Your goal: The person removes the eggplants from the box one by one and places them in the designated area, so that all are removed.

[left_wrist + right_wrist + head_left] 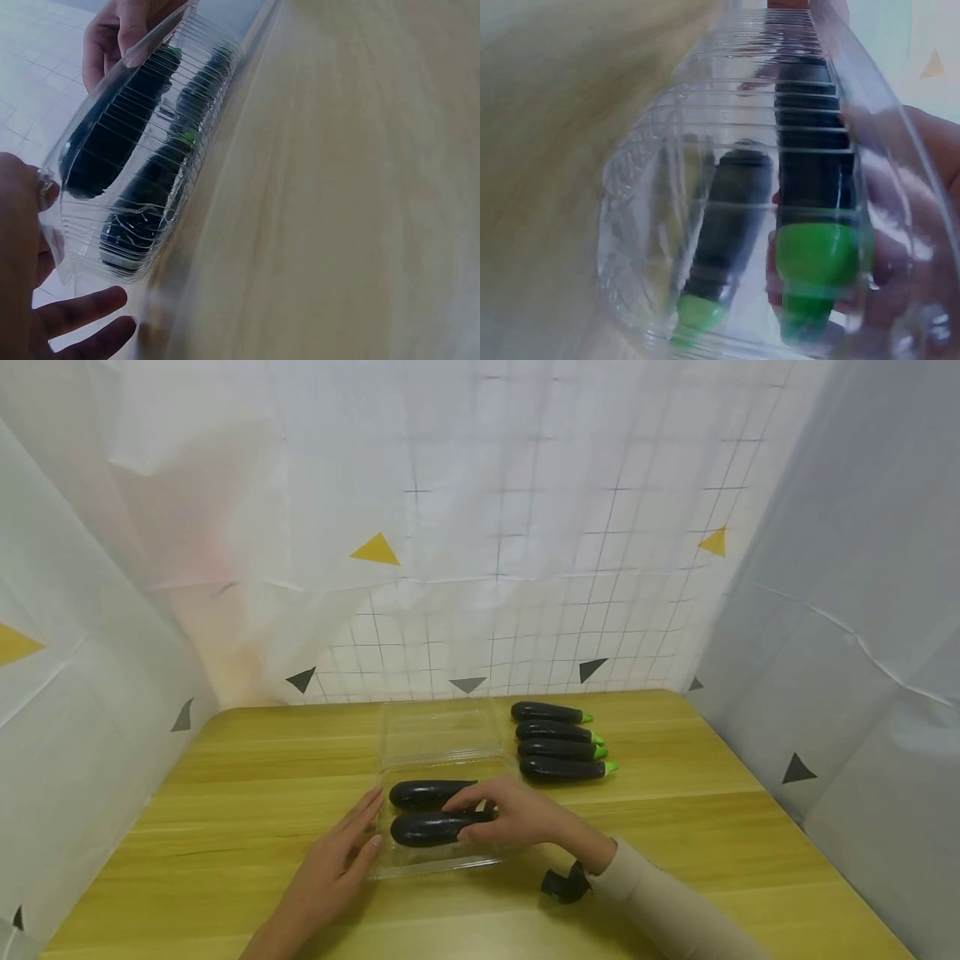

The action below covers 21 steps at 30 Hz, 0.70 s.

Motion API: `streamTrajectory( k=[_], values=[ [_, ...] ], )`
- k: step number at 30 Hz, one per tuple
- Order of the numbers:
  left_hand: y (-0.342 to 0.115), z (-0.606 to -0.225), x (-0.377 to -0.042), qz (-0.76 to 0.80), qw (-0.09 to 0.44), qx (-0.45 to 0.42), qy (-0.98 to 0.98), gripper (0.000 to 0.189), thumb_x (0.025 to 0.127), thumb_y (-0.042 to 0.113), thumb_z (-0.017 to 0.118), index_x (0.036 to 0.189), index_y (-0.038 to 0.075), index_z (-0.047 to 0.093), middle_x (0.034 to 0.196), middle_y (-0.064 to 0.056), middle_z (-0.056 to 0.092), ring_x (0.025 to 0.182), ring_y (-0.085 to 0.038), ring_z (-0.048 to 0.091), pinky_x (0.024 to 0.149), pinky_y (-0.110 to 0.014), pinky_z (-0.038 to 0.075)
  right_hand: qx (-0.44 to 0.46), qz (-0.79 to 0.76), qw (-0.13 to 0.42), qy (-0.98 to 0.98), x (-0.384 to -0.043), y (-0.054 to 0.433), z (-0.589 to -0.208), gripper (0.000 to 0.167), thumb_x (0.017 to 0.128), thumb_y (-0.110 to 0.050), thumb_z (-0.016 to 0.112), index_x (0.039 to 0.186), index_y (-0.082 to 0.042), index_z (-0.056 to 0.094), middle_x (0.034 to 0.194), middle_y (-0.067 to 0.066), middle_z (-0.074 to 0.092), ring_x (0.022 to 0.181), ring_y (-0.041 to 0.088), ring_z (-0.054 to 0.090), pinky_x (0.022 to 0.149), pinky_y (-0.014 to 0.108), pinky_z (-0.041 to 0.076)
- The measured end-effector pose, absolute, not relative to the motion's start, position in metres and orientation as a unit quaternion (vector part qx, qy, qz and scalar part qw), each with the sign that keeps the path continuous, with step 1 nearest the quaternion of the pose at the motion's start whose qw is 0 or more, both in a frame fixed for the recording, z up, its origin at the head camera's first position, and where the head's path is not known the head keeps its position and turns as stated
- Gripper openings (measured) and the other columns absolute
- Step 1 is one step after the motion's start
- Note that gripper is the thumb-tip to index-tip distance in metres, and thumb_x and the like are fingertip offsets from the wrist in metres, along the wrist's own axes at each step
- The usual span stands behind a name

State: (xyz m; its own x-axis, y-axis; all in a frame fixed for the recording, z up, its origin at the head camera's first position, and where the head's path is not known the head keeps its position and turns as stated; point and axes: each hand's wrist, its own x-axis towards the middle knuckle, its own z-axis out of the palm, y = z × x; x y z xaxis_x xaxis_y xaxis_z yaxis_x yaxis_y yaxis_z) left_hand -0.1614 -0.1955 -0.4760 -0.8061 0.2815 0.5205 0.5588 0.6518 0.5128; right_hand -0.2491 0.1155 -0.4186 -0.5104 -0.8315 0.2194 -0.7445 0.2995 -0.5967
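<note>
A clear plastic clamshell container (431, 867) lies on the table with its lid (442, 727) folded back away from me. Two dark eggplants are inside, a far eggplant (423, 793) and a near eggplant (423, 831), side by side with their round ends to the left. My right hand (510, 814) reaches over the container's right part and pinches the near eggplant between thumb and fingers, close to its green stem end (817, 259). Along the container's left side, my left hand (333, 864) rests with fairly straight fingers (90, 307) against the rim.
Several more eggplants (566, 768) lie in a stack of rows on the table (675, 852), right of the lid, green stems to the right. A small black object (564, 885) sits beneath my right wrist. White sheeting (525, 527) walls the back and sides.
</note>
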Motion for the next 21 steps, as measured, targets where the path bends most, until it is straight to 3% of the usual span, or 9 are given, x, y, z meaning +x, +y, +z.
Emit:
streamTrajectory(
  k=[4,7,13,21],
  values=[
    [-0.196,-0.476,-0.161,-0.347,0.203,-0.240,-0.884,0.052,0.105,0.010,0.063,0.154,0.003,0.049,0.162,-0.009,0.041,0.118,-0.021,0.067,0.109,-0.042,0.043,-0.487,-0.335,0.063,0.804,-0.248,0.117,-0.416,0.035,0.096,-0.022,0.079,0.130,-0.017,0.073,0.125,-0.008,0.071,0.097,0.008,0.064,0.080,0.026,0.057],
    [-0.196,-0.476,-0.162,-0.348,0.204,-0.241,-0.883,0.052,0.104,0.010,0.063,0.154,0.003,0.049,0.162,-0.009,0.042,0.118,-0.022,0.067,0.106,-0.048,0.046,-0.484,-0.340,0.061,0.804,-0.247,0.117,-0.414,0.035,0.096,-0.023,0.079,0.130,-0.017,0.073,0.125,-0.007,0.071,0.096,0.008,0.064,0.080,0.027,0.057],
    [-0.196,-0.475,-0.162,-0.344,0.200,-0.236,-0.886,0.052,0.105,0.011,0.064,0.154,0.004,0.049,0.162,-0.007,0.042,0.121,-0.021,0.065,0.112,-0.034,0.037,-0.480,-0.342,0.059,0.806,-0.247,0.119,-0.409,0.034,0.096,-0.023,0.079,0.130,-0.017,0.073,0.127,-0.006,0.071,0.096,0.010,0.065,0.079,0.028,0.057],
    [-0.196,-0.474,-0.161,-0.344,0.197,-0.237,-0.887,0.053,0.105,0.010,0.063,0.155,0.004,0.048,0.162,-0.008,0.041,0.119,-0.020,0.066,0.109,-0.044,0.043,-0.483,-0.345,0.054,0.803,-0.244,0.121,-0.402,0.036,0.097,-0.023,0.078,0.131,-0.013,0.073,0.129,-0.003,0.070,0.105,0.008,0.065,0.088,0.030,0.057]
  ],
)
